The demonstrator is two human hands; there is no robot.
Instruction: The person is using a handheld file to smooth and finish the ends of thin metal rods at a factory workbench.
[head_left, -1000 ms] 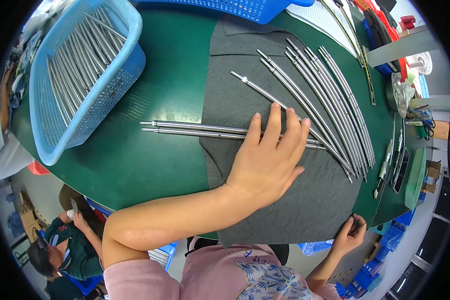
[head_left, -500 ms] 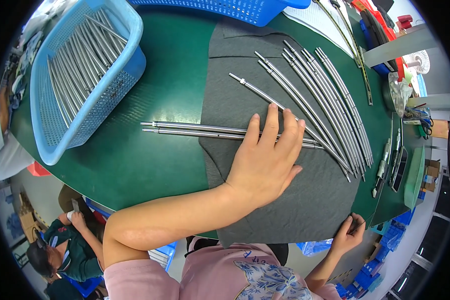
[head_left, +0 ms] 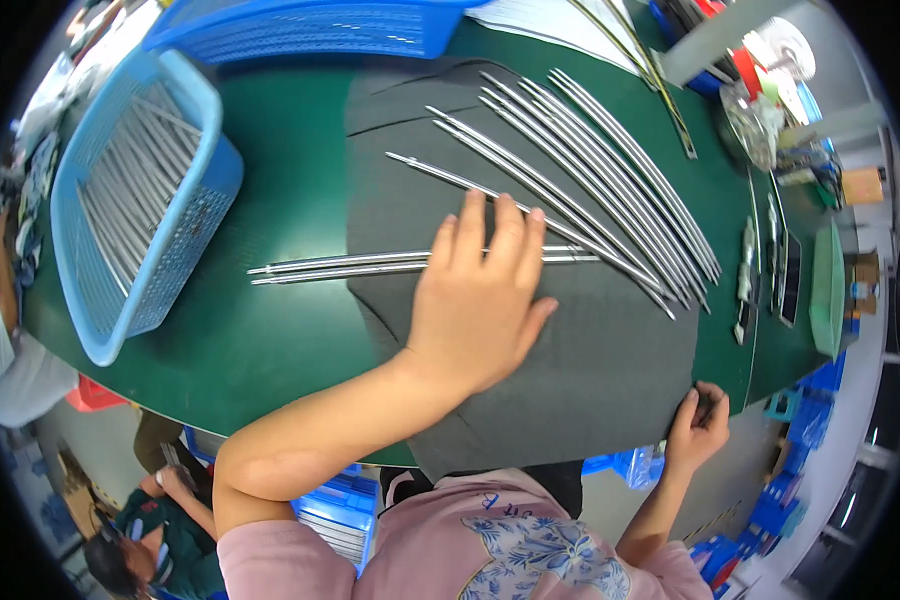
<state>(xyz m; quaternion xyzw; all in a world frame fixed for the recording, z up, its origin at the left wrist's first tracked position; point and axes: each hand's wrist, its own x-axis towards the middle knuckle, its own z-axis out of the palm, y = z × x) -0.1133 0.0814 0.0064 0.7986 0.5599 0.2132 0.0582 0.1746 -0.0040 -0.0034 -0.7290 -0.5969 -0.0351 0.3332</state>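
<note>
My left hand [head_left: 480, 300] lies palm down with its fingers spread over several slim silver metal rods. Under the fingers passes a pair of rods [head_left: 320, 270], side by side, with their left ends beyond the dark grey cloth [head_left: 570, 400]. The fingertips touch or hover at a single slanted rod [head_left: 440, 176]; contact is unclear. Farther right, more metal rods [head_left: 600, 175] fan out in a loose row on the cloth. At the near right table edge is my right hand [head_left: 700, 430], its fingers curled by the cloth's corner; what they hold, if anything, is hidden.
A light blue basket [head_left: 195, 215] full of similar rods stands at the left on the green table [head_left: 290, 130]. Behind is a darker blue basket [head_left: 300, 35]. Micrometer-like tools [head_left: 745, 280] lie at the right. A co-worker [head_left: 160, 540] sits at lower left.
The whole view has shifted, so the table things appear farther left. My left hand keeps about the same place over the rods, and my right hand stays at the table edge.
</note>
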